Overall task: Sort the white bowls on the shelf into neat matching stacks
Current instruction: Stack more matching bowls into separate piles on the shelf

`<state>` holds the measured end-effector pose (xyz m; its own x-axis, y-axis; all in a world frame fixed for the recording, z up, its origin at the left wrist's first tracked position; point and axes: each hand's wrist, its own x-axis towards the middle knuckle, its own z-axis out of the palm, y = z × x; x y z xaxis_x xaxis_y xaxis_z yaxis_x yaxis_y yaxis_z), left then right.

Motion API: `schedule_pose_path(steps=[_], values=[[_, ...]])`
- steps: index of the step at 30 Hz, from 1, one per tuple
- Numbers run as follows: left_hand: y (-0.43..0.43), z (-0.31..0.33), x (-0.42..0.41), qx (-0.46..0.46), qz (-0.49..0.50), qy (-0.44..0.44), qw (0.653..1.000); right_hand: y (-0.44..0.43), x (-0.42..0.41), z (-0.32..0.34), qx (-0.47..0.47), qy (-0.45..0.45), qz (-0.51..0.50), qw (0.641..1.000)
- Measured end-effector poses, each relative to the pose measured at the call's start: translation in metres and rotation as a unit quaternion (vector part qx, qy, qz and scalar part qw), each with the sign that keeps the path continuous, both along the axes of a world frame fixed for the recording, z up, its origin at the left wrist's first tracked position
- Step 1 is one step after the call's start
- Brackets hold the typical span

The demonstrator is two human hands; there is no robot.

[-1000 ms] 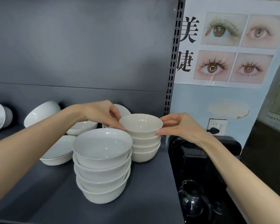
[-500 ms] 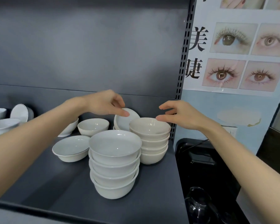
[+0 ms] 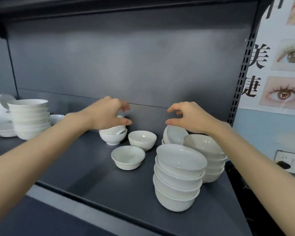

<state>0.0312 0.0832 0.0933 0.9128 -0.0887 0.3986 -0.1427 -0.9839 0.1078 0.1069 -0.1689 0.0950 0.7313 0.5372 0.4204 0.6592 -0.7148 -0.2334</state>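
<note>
**On the grey shelf, both hands hover empty over the bowls**

Over the back of the shelf [image 3: 92, 184] the left hand [image 3: 107, 114] and the right hand [image 3: 189, 116] hang apart from each other. Each has its thumb and curved fingers spread in a loose claw, with nothing between them. The left hand sits in front of a pair of nested bowls [image 3: 113, 136]; whether it touches them I cannot tell. The right hand is just above a tilted bowl [image 3: 175, 135] that leans on its side at the back.

Below the right hand, a front stack [image 3: 177, 176] of four wide bowls stands near the shelf edge, leaning a little. Just behind it, to the right, is a stack of smaller bowls [image 3: 209, 159]. Between the hands two single bowls stand upright and apart: a rear bowl [image 3: 142, 139] and a nearer bowl [image 3: 128, 156].

Far to the left is a tall stack [image 3: 30, 118], with more loose bowls [image 3: 2, 128] beside it. An eyelash poster [image 3: 279, 74] hangs on the wall to the right, above a wall socket [image 3: 286, 159].
</note>
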Motion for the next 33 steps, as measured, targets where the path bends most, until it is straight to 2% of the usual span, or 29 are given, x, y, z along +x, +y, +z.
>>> schedule_pose_path(steps=[6, 12, 17, 23, 33], values=[[0.071, -0.016, -0.016, 0.023, -0.008, 0.013, 1.0, 0.056, -0.02, -0.004, -0.019, 0.008, -0.042, 0.999], [0.134, -0.055, -0.011, 0.026, -0.087, 0.03, 0.995, 0.113, -0.052, -0.02, -0.013, 0.027, -0.114, 0.993], [0.16, -0.087, 0.004, -0.025, -0.156, 0.078, 0.984, 0.148, -0.069, -0.041, -0.007, 0.051, -0.161, 0.986], [0.168, -0.127, 0.025, -0.135, -0.207, 0.128, 0.961, 0.169, -0.064, -0.077, 0.027, 0.108, -0.205, 0.973], [0.131, -0.167, 0.074, -0.289, -0.209, 0.236, 0.904, 0.167, -0.045, -0.122, 0.13, 0.165, -0.25, 0.945]])
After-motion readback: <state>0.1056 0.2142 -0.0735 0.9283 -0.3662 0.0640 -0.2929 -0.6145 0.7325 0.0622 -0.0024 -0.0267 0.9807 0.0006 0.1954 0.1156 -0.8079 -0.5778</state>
